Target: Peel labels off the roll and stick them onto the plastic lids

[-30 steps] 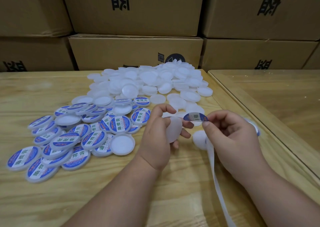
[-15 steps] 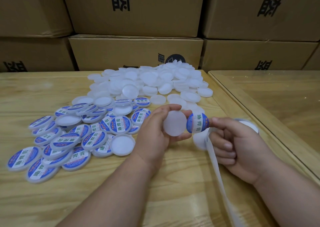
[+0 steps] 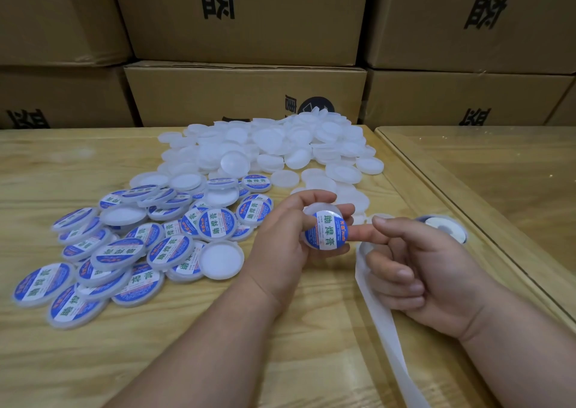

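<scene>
A round white plastic lid [image 3: 327,231] sits in the left hand [image 3: 280,248], whose fingers [image 3: 311,195] and thumb curl round its rim; it is held above the tabletop [image 3: 187,345], tilted so its face turns toward the camera. On that face lies a round label [image 3: 325,230], blue-ringed with a white centre and green characters whose lines run steeply rather than level. The right hand [image 3: 430,270] presses its outstretched forefinger on the label's right edge while its other fingers are clenched round the white backing strip [image 3: 383,323], which trails toward the near edge. The label roll [image 3: 442,227] lies behind that hand. Labelled lids [image 3: 124,252] are heaped at left, bare lids [image 3: 274,146] beyond, before stacked cardboard boxes [image 3: 243,93].
</scene>
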The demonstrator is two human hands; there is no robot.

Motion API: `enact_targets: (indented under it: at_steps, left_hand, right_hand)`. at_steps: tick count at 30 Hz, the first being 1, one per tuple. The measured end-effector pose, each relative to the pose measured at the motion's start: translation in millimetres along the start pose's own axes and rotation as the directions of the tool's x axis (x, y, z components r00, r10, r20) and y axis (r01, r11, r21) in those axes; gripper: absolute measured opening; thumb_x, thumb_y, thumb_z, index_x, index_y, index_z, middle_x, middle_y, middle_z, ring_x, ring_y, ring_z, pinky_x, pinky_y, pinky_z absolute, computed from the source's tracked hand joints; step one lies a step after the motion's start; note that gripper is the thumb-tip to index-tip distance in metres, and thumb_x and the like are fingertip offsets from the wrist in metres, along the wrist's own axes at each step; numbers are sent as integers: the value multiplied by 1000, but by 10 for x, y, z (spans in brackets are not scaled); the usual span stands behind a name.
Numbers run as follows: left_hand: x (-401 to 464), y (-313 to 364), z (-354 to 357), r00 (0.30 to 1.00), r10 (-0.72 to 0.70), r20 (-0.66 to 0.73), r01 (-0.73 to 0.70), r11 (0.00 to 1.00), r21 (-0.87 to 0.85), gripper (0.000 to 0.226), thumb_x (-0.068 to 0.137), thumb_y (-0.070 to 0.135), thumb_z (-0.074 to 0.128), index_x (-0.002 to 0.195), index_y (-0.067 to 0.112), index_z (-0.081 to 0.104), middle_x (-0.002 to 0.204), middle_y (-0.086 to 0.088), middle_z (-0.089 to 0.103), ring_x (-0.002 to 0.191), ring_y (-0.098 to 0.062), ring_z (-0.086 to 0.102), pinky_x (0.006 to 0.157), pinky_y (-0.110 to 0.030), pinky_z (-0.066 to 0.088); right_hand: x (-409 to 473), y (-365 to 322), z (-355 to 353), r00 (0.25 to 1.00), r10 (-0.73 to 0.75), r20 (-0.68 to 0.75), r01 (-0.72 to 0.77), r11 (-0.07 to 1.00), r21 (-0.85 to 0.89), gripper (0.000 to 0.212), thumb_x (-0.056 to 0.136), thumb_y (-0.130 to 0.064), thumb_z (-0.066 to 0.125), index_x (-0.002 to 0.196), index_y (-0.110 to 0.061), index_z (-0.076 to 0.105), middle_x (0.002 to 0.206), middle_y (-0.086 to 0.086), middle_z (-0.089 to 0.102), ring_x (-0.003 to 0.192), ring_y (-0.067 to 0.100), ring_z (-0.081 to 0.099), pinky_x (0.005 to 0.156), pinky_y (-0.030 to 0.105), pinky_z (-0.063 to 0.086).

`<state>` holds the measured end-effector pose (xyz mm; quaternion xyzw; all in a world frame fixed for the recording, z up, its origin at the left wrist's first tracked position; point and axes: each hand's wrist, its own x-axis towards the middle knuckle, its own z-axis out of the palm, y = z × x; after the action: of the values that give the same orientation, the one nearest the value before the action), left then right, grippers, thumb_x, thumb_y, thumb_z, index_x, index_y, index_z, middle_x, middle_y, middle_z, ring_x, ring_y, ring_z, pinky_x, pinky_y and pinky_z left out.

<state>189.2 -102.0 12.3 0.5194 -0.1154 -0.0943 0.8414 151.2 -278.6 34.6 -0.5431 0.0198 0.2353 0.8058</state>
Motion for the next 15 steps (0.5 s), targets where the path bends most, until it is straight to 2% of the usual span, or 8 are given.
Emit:
enact_targets:
  at_steps: [15]
  left_hand:
    - [-9,-4,12,1000,2,-19,-2,1000,12,31,77,13,45,99,15,67,106,-16,77,101,-33,74,68,-36,62]
  right_hand:
    - [-7,1,4,999,15,-41,-14,1000,23,41,75,-40,67,103,-11,77,42,-1,30,31,8,21,36,10,18]
